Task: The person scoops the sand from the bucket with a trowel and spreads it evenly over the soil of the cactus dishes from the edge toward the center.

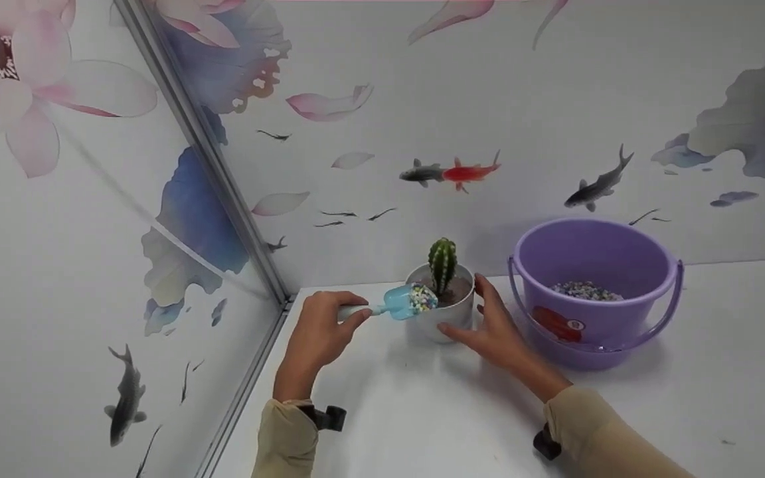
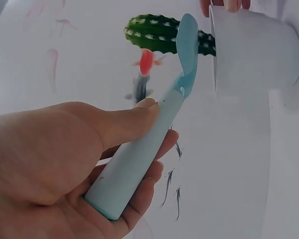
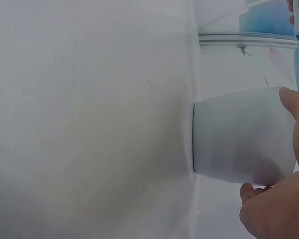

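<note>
My left hand [image 1: 321, 330] grips the pale handle of a light blue scoop [image 1: 396, 303], thumb along the top in the left wrist view. Small multicoloured pebbles [image 1: 422, 298] lie in the scoop's blade, which hangs over the left rim of a white flower pot [image 1: 445, 322]. From the pot's soil [image 1: 457, 290] rises a green ribbed cactus [image 1: 443, 262], upright. My right hand [image 1: 497, 330] holds the pot from the right, thumb at the front and fingers round the side. The right wrist view shows that hand [image 3: 281, 204] against the pot wall.
A purple bucket [image 1: 592, 332] with its handle down stands right of the pot, more pebbles [image 1: 585, 291] inside. The white table [image 1: 409, 418] meets a printed wall [image 1: 356, 60] behind and another panel [image 1: 44, 265] at left, joined by a metal strip [image 1: 203, 139].
</note>
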Motion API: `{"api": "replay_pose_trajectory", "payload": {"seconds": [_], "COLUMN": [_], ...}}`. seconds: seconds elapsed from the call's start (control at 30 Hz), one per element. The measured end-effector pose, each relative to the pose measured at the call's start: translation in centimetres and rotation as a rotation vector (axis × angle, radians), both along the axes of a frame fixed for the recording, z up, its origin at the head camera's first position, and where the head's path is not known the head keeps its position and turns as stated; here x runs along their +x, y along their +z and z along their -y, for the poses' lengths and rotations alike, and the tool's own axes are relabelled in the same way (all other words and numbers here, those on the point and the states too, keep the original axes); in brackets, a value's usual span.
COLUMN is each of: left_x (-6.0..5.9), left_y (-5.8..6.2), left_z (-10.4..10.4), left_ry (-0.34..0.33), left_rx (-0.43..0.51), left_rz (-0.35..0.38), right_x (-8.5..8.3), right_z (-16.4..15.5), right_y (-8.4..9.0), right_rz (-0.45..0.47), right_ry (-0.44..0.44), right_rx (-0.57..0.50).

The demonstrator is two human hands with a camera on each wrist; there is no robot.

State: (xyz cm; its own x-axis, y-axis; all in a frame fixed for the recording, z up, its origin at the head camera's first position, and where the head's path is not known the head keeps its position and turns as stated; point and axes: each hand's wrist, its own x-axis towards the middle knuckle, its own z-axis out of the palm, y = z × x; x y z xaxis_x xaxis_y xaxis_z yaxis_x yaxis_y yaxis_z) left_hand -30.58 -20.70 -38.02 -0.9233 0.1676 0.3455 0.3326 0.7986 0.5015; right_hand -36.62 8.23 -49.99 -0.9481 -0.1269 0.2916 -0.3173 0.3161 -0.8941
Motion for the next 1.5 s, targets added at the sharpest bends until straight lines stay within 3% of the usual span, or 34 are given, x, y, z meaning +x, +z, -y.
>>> {"api": "replay_pose_trajectory", "payload": {"seconds": [0.23, 0.53, 0.8, 1.07, 1.5], "left_x": [-0.5, -0.8, -0.7, -0.8, -1.1], "left_y": [-0.5, -0.5, -0.5, -0.1, 0.0], "left_z": [-1.1, -1.4, -1.5, -2.0, -2.3], "left_ry": [0.000, 0.011, 0.061, 0.117, 0.138], "left_rx": [0.026, 0.032, 0.003, -0.054, -0.131], "left_rz": [0.017, -0.024, -0.036, -0.046, -0.100], "right_x": [-0.8, -1.2, -0.3, 0.2, 0.7], "right_z": [-0.1, -0.8, -0.9, -0.8, -0.9], "right_y": [-0.9, -1.1, -0.9, -0.5, 0.1], "right_rz": [0.040, 0.036, 0.028, -0.004, 0.018], "right_ry": [-0.062, -0.043, -0.030, 0.011, 0.046], "right_rx": [-0.001, -0.038, 0.014, -0.003, 0.022]}}
